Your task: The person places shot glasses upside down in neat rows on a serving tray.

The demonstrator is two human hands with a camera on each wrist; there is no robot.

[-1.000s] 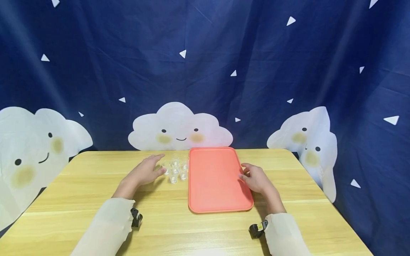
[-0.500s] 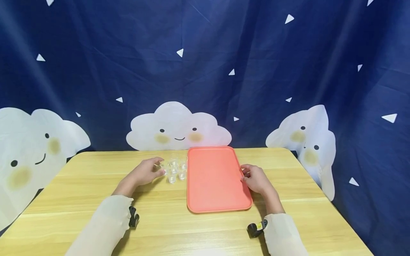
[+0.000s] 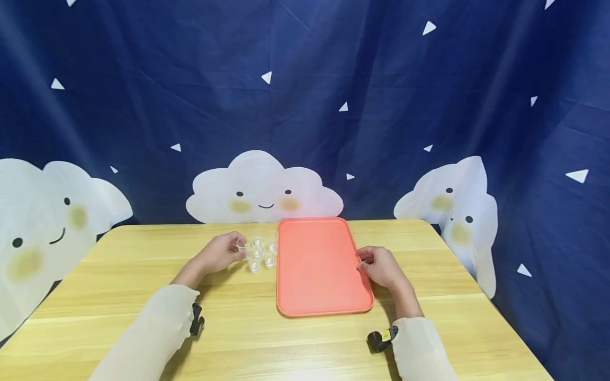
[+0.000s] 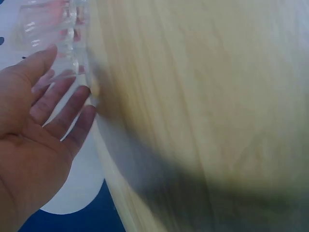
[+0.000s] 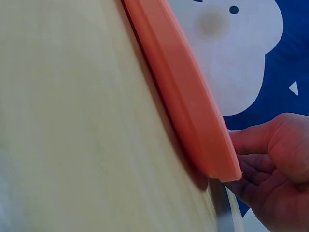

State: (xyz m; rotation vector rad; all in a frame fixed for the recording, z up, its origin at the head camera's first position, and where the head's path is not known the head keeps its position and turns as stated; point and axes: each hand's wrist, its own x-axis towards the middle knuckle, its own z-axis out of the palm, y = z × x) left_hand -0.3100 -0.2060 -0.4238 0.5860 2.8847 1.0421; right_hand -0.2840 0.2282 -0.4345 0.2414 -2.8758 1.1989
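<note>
Backdrop (image 3: 305, 79): blue cloth behind our table (image 3: 238, 333).
Tray (image 3: 319, 275): near the far edge; right hand (image 3: 383, 269) at its right rim, we cannot tell if clamped.
Cups (image 3: 257, 253): just beside its left rim.
Left hand (image 3: 218, 254): fingers clamped on the leftmost cup (image 3: 242, 245); we'd best lift straight, sparing neighbours.

Cloth-walled nook — cloud-print curtain (image 3: 305, 79), wood-grain table (image 3: 248, 317)

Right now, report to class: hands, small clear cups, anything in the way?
Left hand at small clear cups, grip unclear. Right hand at right edge of coral-red rectangular tray. Cups clustered left of tray, no obstacle visible between.
</note>
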